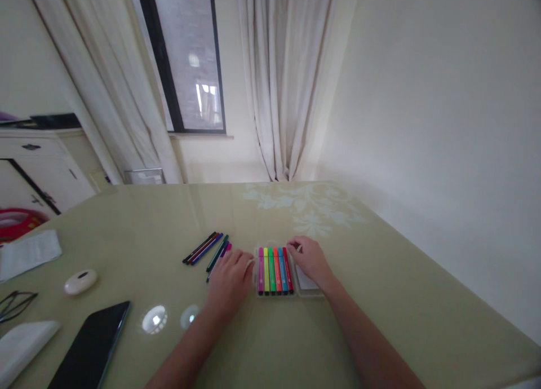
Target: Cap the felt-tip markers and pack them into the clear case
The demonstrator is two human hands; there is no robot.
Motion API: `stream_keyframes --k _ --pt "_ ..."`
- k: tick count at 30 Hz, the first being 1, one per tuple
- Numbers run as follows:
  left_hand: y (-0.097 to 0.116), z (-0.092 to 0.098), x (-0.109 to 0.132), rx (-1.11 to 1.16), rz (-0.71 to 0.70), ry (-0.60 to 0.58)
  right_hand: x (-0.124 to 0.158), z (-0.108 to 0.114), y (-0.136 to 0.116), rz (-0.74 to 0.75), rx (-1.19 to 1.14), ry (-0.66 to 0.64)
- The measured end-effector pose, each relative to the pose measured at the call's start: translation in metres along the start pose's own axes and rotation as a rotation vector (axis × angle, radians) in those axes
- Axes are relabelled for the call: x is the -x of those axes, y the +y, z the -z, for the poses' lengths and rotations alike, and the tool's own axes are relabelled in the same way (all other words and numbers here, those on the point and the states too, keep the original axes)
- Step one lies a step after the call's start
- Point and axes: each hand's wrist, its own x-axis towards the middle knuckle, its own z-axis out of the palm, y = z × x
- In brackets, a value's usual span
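A clear plastic marker case (310,293) lies unfolded on the table, with a row of coloured markers (273,272) side by side in its left half: pink, yellow, green, orange, blue and red. My left hand (231,279) is curled against the case's left edge, its fingertips partly hidden. Over the right half rests my right hand (310,259), thumb and forefinger pinched together by the top of the red marker (288,270). Whatever they grip is too small to make out. Loose dark pens (203,248) lie left of the case, some partly behind my left hand.
On the left of the table (160,214) are a black phone (91,344), a white oval object (80,282), a white box-like object (25,346), glasses (17,305) and a white cloth or paper (31,253). A wall (443,152) borders the right side.
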Motion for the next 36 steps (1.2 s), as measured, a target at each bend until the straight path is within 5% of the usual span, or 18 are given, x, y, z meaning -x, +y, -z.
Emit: stream_keyframes --k 3,7,13,23,29,36 --pt "-0.026 0.009 -0.003 -0.206 0.216 0.016 -0.001 0.0 0.003 -0.013 0.025 0.063" --pt "-0.044 0.011 -0.002 -0.293 0.313 -0.065 -0.001 0.002 0.006 -0.064 0.118 0.1" --pt "-0.041 0.005 -0.005 -0.291 0.309 -0.126 0.002 0.002 -0.003 -0.107 0.132 -0.068" --pt "-0.034 0.007 -0.002 -0.267 0.233 -0.102 0.011 -0.008 -0.022 -0.061 0.101 -0.056" --pt "-0.026 0.011 -0.006 -0.011 0.277 0.012 0.012 -0.016 -0.03 0.058 -0.302 -0.05" --pt "0.019 -0.003 0.005 0.345 0.003 0.057 0.014 -0.013 -0.045 0.033 -0.866 -0.192"
